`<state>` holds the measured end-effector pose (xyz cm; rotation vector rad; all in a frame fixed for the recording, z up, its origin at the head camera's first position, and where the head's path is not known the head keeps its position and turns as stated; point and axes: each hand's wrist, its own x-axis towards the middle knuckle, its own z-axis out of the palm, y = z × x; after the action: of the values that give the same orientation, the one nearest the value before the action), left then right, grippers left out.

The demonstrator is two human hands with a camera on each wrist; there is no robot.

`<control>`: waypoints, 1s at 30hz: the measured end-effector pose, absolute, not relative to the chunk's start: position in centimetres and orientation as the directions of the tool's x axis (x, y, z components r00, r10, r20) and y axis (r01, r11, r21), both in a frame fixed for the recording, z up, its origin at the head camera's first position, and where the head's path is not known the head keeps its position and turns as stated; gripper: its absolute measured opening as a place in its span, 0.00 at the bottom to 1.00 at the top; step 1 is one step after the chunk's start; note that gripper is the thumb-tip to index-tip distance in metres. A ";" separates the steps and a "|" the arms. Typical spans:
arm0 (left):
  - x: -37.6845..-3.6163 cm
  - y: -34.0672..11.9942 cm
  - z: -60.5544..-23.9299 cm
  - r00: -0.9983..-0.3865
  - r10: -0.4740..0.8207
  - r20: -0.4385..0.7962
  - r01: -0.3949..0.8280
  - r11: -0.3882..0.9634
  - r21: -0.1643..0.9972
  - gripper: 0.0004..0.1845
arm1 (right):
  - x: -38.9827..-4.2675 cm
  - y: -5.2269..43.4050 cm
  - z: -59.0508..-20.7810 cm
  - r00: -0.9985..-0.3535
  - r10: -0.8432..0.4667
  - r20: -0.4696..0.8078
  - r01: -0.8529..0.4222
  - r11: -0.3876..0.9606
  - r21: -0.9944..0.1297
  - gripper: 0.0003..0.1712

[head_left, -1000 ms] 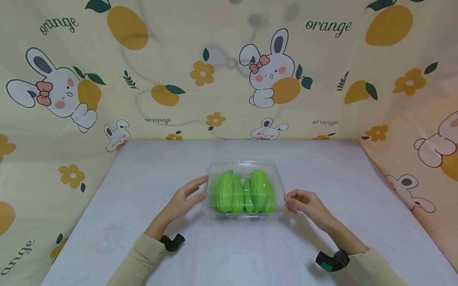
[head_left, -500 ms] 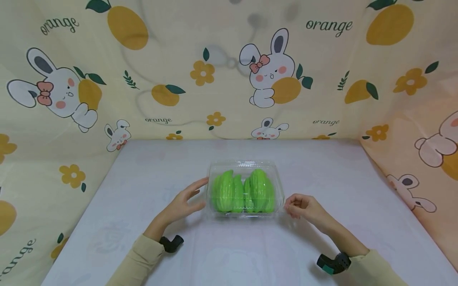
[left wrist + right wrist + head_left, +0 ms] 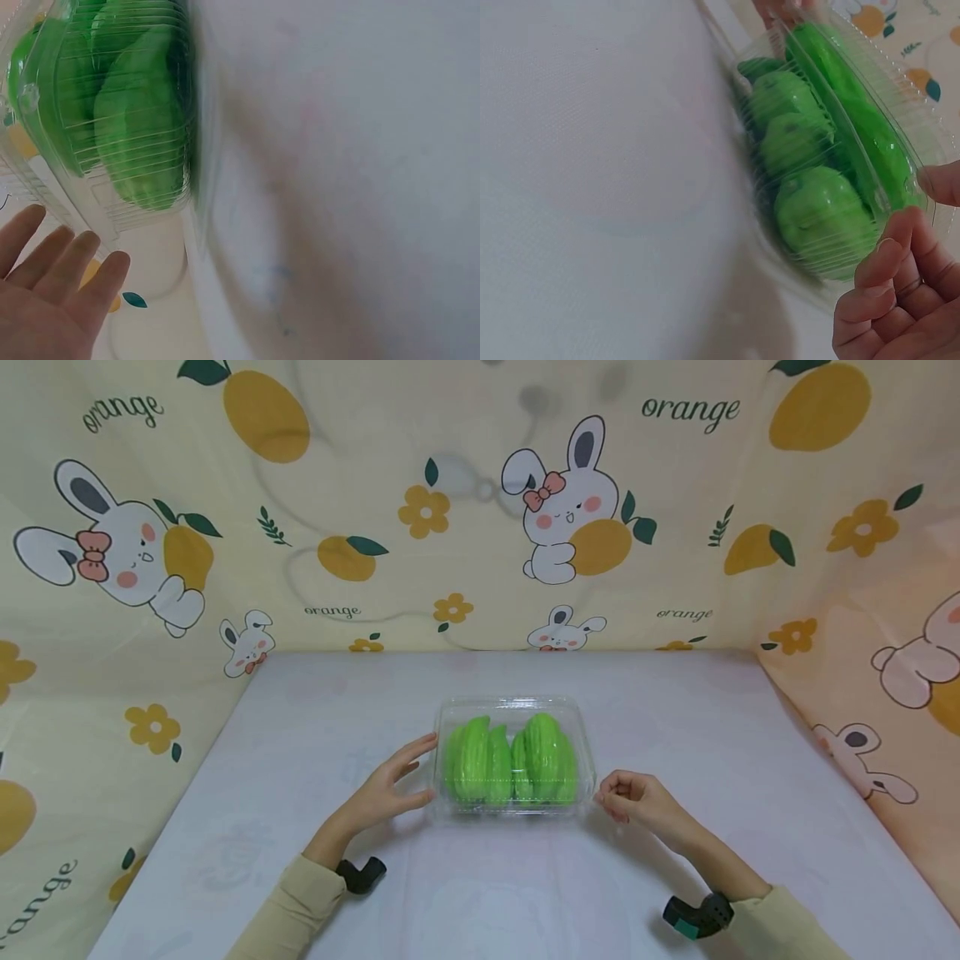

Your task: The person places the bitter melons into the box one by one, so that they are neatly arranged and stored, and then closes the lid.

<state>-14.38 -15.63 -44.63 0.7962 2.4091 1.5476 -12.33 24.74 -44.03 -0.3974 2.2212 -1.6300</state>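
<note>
A clear plastic clamshell box [image 3: 512,706] stands mid-table, holding several green, ribbed fruits or vegetables [image 3: 543,760]. At its left side is my left hand [image 3: 378,793], fingers extended and spread, fingertips right at the box's edge. In the left wrist view, the straight fingers of the left hand [image 3: 60,277] lie beside the ribbed wall. My right hand [image 3: 637,802] is at the near right corner, fingers curled. The right wrist view shows thumb and index finger of the right hand [image 3: 900,300] pinching the box's rim [image 3: 900,150] at that corner.
The box rests on a white-covered table [image 3: 480,893]. A cream cloth [image 3: 375,460] printed with rabbits and oranges hangs behind the table and along both sides. Black wrist cameras [image 3: 699,914] sit on both wrists.
My right hand has come slightly lower and nearer at the box's corner. A crosswise line on the lid has shifted toward the near edge. My left fingers have spread a little.
</note>
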 end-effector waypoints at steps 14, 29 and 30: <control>-14.0 -15.6 -44.9 -0.895 0.445 0.030 0.197 0.333 0.922 0.40 | -12.1 24.5 -44.3 -0.889 -0.416 -0.194 0.064 0.307 -0.950 0.10; -14.2 -15.3 -45.1 -0.906 0.392 -0.158 -0.026 0.322 0.946 0.35 | -12.3 24.8 -44.2 -0.817 -0.482 -0.315 0.164 0.329 -0.930 0.12; -14.2 -15.3 -45.2 -0.901 0.395 -0.177 -0.041 0.330 0.943 0.33 | -12.4 24.8 -44.2 -0.802 -0.509 -0.311 0.166 0.311 -0.936 0.12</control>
<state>-14.17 -15.34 -45.15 0.3136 2.2254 1.5945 -12.37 24.83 -44.23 -0.3028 2.0108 -1.5335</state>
